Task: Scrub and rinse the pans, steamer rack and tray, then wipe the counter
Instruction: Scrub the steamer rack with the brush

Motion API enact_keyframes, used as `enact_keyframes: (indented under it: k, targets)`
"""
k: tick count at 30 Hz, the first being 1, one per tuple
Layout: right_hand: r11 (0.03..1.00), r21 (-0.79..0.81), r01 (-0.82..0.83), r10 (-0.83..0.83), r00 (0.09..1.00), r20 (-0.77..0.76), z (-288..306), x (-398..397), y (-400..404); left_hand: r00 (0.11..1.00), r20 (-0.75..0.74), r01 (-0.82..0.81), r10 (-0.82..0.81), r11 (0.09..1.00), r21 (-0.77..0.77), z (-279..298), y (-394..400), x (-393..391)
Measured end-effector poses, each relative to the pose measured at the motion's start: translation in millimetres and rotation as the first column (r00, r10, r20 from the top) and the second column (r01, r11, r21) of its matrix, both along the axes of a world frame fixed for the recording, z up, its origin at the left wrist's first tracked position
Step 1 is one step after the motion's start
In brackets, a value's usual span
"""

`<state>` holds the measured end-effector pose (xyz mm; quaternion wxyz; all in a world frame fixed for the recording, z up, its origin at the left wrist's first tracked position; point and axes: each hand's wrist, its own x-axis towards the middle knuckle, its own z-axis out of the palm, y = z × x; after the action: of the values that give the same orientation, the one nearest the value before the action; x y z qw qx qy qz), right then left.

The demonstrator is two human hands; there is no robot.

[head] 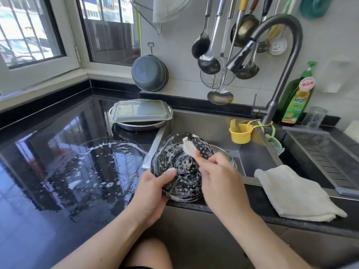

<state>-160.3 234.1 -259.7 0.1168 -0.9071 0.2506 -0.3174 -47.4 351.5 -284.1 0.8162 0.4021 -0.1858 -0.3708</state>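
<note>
Steamer rack [181, 167], a round black perforated disc covered in white suds, is sitting tilted over the front left corner of the sink [258, 162], between the two hands. The left hand [153, 193] is gripping its lower left edge, thumb curled over the soapy face and fingers hidden behind. The right hand [219, 177] is pinching a pale sponge [189, 146] in curled fingers and pressing it against the rack's upper face. Beyond the left hand, an upturned rectangular tray [139, 111] is lying on a round steel pan [141, 125]. Left of that hand, the black counter [58, 152] is showing streaks of foam and water drops. Just right of the right hand, a folded white cloth [295, 193] is resting on the sink's front edge. A yellow cup [240, 133] is hanging beyond the right hand, by the faucet [279, 61].
</note>
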Motion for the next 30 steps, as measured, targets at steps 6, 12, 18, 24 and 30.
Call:
enact_keyframes:
  k: [6, 12, 18, 24, 30]
  targets:
    - [0.987, -0.006, -0.160, 0.159, 0.985, -0.073, -1.4, 0.8, 22.4, 0.999, 0.042, -0.024, 0.025, 0.999, -0.027, -0.9, 1.5, 2.4]
    - [0.997, 0.040, 0.070, -0.071, 0.997, 0.017, 19.2, 20.7, 8.8, 0.995, 0.090, -0.032, 0.031, 0.999, 0.005, -5.5, -1.2, 3.8]
    - [0.982, 0.132, 0.138, -0.143, 0.989, 0.025, 16.5, 23.6, 1.1, 0.990, 0.118, -0.074, 0.073, 0.997, 0.009, -10.0, -1.6, 10.1]
    - [0.980, 0.143, -0.136, 0.132, 0.991, 0.033, 29.1, 33.1, 37.0, 0.956, 0.275, -0.127, 0.100, 0.989, 0.080, -16.7, -2.7, 11.4]
    - [0.968, 0.130, 0.213, -0.211, 0.977, -0.032, 40.5, 26.9, 2.0, 0.961, 0.238, -0.163, 0.142, 0.984, 0.071, -20.4, -3.3, 16.4]
